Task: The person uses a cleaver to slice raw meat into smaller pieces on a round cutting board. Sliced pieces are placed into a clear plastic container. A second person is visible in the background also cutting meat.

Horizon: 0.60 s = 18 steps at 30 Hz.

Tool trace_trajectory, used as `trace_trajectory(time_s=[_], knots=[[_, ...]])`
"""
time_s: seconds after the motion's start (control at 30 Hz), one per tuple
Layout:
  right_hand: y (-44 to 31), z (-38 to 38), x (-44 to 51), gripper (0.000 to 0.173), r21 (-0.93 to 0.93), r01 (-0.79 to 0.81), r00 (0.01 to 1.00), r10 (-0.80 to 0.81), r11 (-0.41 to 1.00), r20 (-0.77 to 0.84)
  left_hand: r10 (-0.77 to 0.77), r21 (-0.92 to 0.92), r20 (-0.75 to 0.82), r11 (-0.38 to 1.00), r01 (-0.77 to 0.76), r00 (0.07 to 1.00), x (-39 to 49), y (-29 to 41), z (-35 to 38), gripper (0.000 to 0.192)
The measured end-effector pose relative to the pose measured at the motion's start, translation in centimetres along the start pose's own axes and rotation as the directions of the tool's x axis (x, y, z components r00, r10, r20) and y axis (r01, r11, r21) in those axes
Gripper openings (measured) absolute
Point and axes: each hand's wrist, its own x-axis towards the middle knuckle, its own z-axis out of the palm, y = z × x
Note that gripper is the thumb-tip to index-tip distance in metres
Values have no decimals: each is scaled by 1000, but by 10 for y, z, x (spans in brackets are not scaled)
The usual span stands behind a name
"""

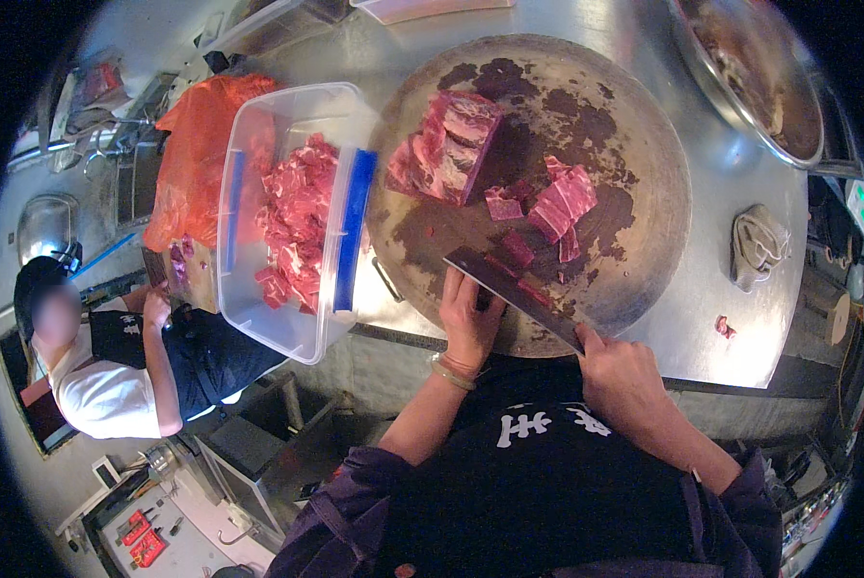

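Note:
My right hand (623,372) grips the handle of a Chinese cleaver (515,292), whose broad blade slants across the near part of a round chopping block (432,289). On the near side of the blade is my left hand (468,318), fingertips close against it; whether they pinch anything is hidden. Thin strips of red meat (534,293) lie along the blade's far side. Beyond them are cut meat slices (563,202), a small meat piece (504,204) and a large marbled slab of raw meat (450,148) at the block's far left.
Left of the block, a clear plastic tub (276,343) with blue clips holds cut meat (302,217). An orange plastic bag (193,159) lies beyond it. A co-worker (114,361) holds a knife at left. At right are a folded cloth (757,246), a meat scrap (725,326) and a metal basin (811,155).

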Motion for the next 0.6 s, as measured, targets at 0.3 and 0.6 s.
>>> trace_trajectory(time_s=[0.3, 0.6], knots=[[-3, -6, 3, 40, -27, 11, 1000, -10, 1000, 24, -18, 49, 15, 999, 17, 1000, -4, -6, 2, 46], [-10, -13, 25, 33, 1, 12, 999, -12, 1000, 37, 2, 50, 16, 999, -2, 1000, -5, -4, 1, 46]])
